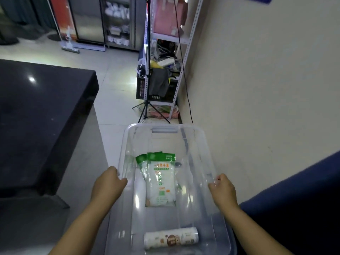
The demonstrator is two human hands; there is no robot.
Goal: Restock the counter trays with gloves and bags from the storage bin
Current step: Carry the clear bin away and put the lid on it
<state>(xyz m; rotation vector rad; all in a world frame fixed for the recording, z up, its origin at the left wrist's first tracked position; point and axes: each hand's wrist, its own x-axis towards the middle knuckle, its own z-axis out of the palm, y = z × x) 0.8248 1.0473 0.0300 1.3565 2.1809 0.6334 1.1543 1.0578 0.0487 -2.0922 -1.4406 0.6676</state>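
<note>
Clear storage bin point(200, 144), green-and-white glove packs point(160, 181), white-and-brown bag roll point(171, 240).

A dark glossy tabletop point(42, 115) fills the left of the frame. At upper centre a white metal shelf rack point(181, 52) stands against the cream wall point(257, 80), with a black crate point(156, 89) on a lower shelf. A black tripod point(147, 107) stands before it on the pale tiled floor point(114, 70). A glass-door cabinet point(117, 23) sits top centre-left.
</note>
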